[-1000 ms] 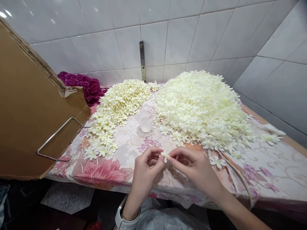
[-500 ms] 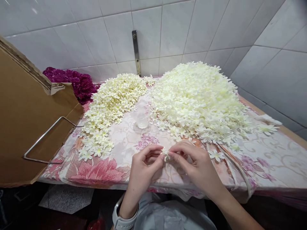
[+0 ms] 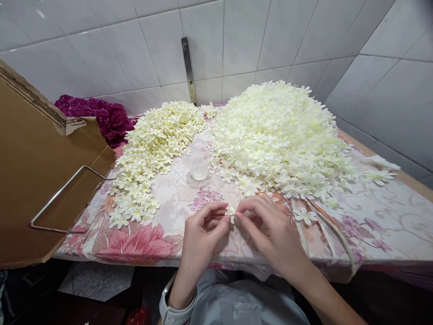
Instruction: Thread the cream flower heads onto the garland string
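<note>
A small white artificial flower [image 3: 231,212] is pinched between my two hands, just above the front part of the table. My left hand [image 3: 205,230] has thumb and index finger closed on its left side. From the right, my right hand [image 3: 270,228] grips its other edge with thumb and fingertips. Part of the flower is hidden by the fingers. Beyond my hands, a large heap of loose white flowers [image 3: 280,140] spreads on the right. A smaller heap of cream flowers [image 3: 162,135] curves along the left. One single flower [image 3: 305,215] lies right of my right hand.
A small clear plastic cup [image 3: 199,169] stands between the heaps on the floral tablecloth [image 3: 179,194]. At left are a cardboard box [image 3: 43,180] with a bent metal wire [image 3: 56,194] and purple flowers [image 3: 98,115]. A metal bracket [image 3: 188,70] is fixed to the tiled wall [image 3: 237,40].
The flower between my fingertips has turned and its petals look more gathered. My hands stay nearly in place, and the view has shifted slightly.
</note>
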### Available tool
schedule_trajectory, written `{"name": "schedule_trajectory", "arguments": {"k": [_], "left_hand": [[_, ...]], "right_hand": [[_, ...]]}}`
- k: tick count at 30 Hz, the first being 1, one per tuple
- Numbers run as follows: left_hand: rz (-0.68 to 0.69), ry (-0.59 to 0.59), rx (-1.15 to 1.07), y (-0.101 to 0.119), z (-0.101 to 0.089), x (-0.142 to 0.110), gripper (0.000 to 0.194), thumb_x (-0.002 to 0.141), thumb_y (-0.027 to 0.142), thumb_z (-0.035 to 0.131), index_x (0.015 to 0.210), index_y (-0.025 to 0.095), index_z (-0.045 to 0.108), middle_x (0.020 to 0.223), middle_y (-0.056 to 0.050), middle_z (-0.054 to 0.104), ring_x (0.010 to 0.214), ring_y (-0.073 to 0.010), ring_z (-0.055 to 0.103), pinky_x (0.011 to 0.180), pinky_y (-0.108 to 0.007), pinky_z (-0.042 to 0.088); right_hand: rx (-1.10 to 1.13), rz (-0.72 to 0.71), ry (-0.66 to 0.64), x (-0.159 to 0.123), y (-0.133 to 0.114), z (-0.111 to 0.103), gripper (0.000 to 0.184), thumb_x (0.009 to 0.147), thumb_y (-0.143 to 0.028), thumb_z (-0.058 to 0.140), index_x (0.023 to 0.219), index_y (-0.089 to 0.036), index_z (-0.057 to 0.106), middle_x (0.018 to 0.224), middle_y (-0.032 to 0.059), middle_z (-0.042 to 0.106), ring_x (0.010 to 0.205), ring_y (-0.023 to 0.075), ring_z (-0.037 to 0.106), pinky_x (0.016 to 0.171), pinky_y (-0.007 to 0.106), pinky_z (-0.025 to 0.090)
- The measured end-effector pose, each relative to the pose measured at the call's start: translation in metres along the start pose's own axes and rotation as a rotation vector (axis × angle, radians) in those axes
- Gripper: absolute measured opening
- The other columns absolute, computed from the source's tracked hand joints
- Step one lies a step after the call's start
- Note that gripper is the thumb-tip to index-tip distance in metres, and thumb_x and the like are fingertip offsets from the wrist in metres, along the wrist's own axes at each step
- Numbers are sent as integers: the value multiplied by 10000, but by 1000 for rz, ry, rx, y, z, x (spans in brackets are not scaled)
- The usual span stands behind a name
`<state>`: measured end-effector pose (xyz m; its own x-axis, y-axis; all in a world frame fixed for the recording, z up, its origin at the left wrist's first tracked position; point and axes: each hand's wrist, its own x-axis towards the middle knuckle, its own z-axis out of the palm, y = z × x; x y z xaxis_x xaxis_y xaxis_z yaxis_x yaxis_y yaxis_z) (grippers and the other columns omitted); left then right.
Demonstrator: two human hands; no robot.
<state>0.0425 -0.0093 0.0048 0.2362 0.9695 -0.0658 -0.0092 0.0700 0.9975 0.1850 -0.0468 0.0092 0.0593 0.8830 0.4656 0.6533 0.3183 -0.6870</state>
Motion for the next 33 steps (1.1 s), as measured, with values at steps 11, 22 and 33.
{"name": "schedule_trajectory", "arguments": {"k": [11,22,33], "left_hand": [[-29,5,-25,5,0,1,159,689,189,701,844,156,708,763,-31,719,747,-151,676,667,-207,546],[-43,-90,-115,3,-2,-2,350,746,216,685,1080,201,581,755,9,715,700,-115,668,675,-193,525],[50,-4,-26,2,1,-2,162,799,322,638,897,194,655,774,-8,700,750,-135,662,690,-211,528]], "right_hand": [[-9,-51,13,-2,1,0,42,867,-162,539,848,-197,550,804,37,632,783,187,550,683,308,440],[-50,-142,-81,-4,0,2,110,912,-142,460,989,-175,532,922,73,618,847,179,576,715,284,461],[-76,-64,102,-4,2,-3,170,917,-191,462,822,-197,603,652,17,646,574,141,614,523,239,464]]}}
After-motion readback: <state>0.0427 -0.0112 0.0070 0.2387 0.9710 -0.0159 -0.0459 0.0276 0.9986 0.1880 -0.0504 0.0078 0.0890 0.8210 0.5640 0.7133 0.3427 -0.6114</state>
